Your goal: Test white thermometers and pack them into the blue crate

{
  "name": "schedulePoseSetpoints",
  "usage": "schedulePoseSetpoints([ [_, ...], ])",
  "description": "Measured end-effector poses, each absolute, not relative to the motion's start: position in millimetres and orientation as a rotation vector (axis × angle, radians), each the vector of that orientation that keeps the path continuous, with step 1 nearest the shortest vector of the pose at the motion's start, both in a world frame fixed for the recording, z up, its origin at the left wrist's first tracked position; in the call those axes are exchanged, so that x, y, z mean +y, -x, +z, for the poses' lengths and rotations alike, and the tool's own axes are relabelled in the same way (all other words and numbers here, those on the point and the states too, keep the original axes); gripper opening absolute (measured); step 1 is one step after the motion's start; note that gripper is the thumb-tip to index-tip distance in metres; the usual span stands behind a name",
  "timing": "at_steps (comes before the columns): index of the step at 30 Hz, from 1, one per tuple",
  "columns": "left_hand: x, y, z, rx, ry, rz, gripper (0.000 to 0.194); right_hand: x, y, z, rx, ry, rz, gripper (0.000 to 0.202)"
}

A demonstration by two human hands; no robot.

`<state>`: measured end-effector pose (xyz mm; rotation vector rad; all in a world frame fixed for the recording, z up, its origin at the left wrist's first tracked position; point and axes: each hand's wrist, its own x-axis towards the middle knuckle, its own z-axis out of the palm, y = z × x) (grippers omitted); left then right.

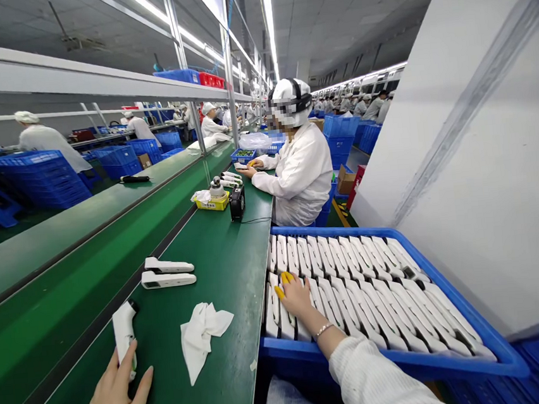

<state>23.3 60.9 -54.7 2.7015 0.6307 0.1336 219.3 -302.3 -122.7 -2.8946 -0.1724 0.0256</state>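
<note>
My left hand (114, 398) rests on the green bench at the lower left, thumb and fingers apart, its fingertips touching the lower end of a white handheld device (123, 327) that has a dark tip. In the blue crate (394, 360), two rows of similar white devices (375, 306) stand packed. My right hand (296, 296), with yellow finger covers, has its fingers bent over the top of a device near the front row's left end. Two more devices (168, 279) lie side by side on the bench, and a crumpled white cloth (203, 335) lies nearer.
Farther along the bench (221, 248) are a yellow tray (212, 203), a small black fan (237, 204) with a cable, and more devices. A person in white (302, 167) works there. A green conveyor strip (89, 264) runs along the left, and a white wall (485, 162) stands at the right.
</note>
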Motion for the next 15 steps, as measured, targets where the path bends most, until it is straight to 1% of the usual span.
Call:
schedulePoseSetpoints([
  [7, 61, -21, -56, 0.631, -2.657, 0.063, 0.068, -314, -218, -121, -0.068, 2.942, -0.024, 0.055],
  [11, 60, -21, -55, 0.62, -2.628, 0.064, 0.069, -327, -219, -116, -0.13, 2.969, -0.029, 0.048],
  [15, 60, -20, -55, 0.598, -2.622, 0.102, 0.069, -343, -216, -115, -0.028, 3.011, -0.075, 0.045],
])
